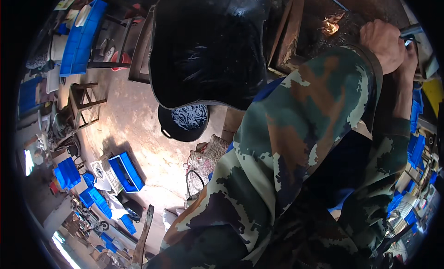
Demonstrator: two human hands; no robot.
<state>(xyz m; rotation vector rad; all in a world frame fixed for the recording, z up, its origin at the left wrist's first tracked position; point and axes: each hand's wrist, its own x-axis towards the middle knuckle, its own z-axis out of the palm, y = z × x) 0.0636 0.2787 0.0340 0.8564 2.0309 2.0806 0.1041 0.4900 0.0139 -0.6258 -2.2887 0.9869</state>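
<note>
Camouflage-patterned cloth in green, brown and pale grey forms the wide left sleeve [296, 125], which crosses the view toward the upper right. Beyond its cuff, the left hand [381, 43] shows its back with fingers bent, just beside a grey cylindrical metal part [411, 30] at the right edge of a dark, rust-brown work surface [319, 47]. Close to it, the right hand [409, 60] reaches up to the same spot; the fingertips of both are hidden, so I cannot tell whether either is gripping anything. Work there seems to be in progress, judging by both hands being at the metal part, though nothing shows how near it is to finished. Left of the sleeve stands a large, glossy black trough-like vessel [208, 47]; below it, a round black tub [186, 136] holds many thin grey strips [190, 115], whether done or waiting I cannot tell.
</note>
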